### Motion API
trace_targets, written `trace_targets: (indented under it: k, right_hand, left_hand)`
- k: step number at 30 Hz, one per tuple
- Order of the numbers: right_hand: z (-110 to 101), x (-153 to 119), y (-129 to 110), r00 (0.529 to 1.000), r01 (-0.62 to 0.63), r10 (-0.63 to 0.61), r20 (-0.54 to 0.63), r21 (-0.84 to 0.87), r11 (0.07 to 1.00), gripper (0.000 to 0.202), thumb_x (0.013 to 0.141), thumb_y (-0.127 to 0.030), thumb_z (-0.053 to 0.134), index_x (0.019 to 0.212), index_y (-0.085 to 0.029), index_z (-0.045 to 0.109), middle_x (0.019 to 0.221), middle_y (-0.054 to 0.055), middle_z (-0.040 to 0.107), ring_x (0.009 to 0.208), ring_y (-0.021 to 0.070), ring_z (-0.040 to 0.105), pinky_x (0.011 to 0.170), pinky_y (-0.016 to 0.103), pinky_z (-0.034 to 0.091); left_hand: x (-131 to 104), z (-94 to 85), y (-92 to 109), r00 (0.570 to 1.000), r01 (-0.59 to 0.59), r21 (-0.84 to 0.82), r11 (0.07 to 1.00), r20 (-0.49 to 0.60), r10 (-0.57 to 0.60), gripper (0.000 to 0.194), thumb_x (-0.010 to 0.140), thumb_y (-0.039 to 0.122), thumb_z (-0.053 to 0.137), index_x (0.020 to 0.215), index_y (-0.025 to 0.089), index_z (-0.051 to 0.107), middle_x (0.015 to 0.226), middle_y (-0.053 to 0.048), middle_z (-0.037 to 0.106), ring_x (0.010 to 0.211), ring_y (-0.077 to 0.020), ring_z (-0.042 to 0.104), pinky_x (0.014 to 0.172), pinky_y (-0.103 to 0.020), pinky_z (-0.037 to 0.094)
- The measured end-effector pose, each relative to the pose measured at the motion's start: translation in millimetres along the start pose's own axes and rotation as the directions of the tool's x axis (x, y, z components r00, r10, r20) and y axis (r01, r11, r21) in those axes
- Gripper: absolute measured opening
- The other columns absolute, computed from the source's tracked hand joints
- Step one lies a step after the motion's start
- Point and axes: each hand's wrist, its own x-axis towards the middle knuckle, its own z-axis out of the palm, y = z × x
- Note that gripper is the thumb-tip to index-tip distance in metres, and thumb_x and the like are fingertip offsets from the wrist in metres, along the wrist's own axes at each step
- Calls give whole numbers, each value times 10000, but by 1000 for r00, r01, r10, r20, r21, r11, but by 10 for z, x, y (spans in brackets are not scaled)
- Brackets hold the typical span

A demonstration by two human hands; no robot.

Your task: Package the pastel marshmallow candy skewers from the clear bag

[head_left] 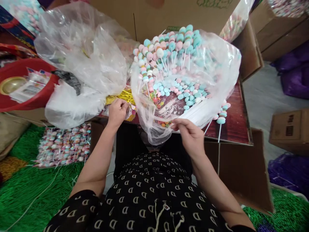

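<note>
A large cardboard box [156,19] stands beyond both hands, behind the work surface [238,119], which carries most of the goods. On that surface, just ahead of the right hand [189,133], a clear plastic bag [224,64] lies spread with its mouth toward the wearer; the right thumb and fingers pinch its near edge. The step in hand looks to be managing that edge around what the bag holds. A crumpled clear bag [79,48] sits ahead and to the left of the left hand [118,111], and a red basin [29,104] is farther left. Below and left of the same hand is a flat packed bundle [65,145] of pastel pieces.

The left hand is narrow, fingertips drawn together, beside the yellow ties [125,95]; I cannot tell whether it grips anything. Ahead of the right hand stand many pastel sticks [172,46], and to its upper right at least 2 more sticks [221,116] lie outside the bag. Smaller are the loose pastel discs [189,96], ahead of the right fingertips, and smallest the coloured rings [158,103]. The next move likely calls for a light pull on the thin film, keeping discs and rings from spilling.
</note>
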Motion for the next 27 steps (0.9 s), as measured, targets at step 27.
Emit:
trace_targets:
  k: [27]
  right_hand:
    - [-5,415,124,987,-123,130,-94,76,989,603,842,-737,692,605,-232,464,539,-65,429,534,96,424,529,251,374]
  left_hand:
    - [-395,299,1209,777,453,-702,550,613,142,411,740,511,866,746,181,622,699,14,629,647,-118,542,625,-245,429]
